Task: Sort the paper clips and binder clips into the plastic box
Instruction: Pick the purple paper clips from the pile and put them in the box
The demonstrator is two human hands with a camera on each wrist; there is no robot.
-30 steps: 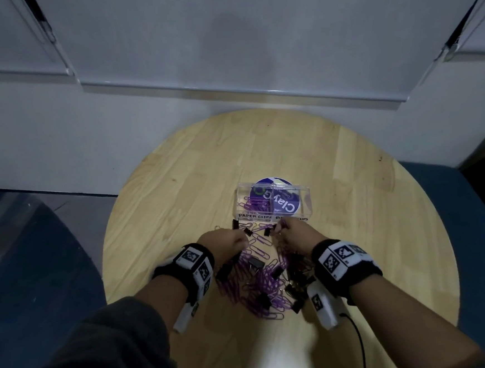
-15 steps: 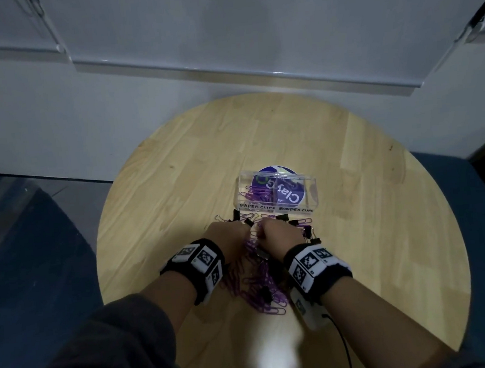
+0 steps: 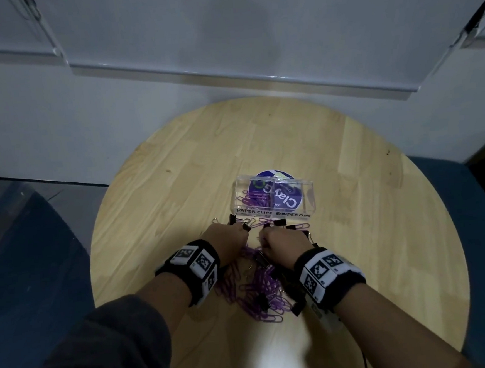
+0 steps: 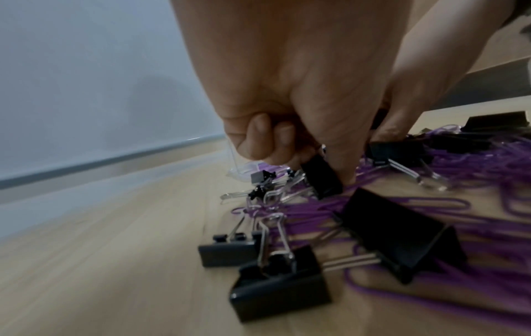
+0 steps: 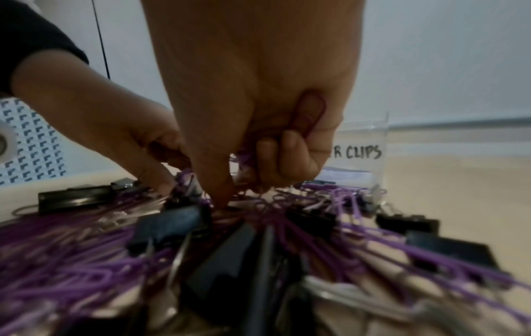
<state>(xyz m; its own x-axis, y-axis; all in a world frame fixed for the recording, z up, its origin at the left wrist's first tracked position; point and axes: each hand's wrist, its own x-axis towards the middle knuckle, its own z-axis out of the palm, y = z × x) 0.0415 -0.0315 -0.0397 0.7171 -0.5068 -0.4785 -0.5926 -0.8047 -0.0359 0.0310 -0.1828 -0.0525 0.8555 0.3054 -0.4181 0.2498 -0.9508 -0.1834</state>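
A clear plastic box [image 3: 309, 204] with compartments labelled paper clips and binder clips stands mid-table; purple clips [image 3: 253, 202] lie in its left part. A mixed pile of purple paper clips [image 3: 263, 294] and black binder clips [image 4: 399, 234] lies before it. My left hand [image 3: 225, 240] curls down into the pile and pinches a small black binder clip [image 4: 321, 177]. Beside it my right hand [image 3: 280, 243] holds purple paper clips [image 5: 308, 116] in curled fingers while its thumb [image 5: 218, 188] reaches into the pile.
The round wooden table [image 3: 177, 183] stands against a white wall [image 3: 85, 123]. Blue flooring [image 3: 23, 259] lies to both sides. A purple round label [image 3: 277, 195] shows through the box. Loose clips [image 3: 295, 226] also lie right at the box's front wall.
Both hands have drawn closer together over the far part of the pile. The right hand moved left and its fingers curled tighter round paper clips.
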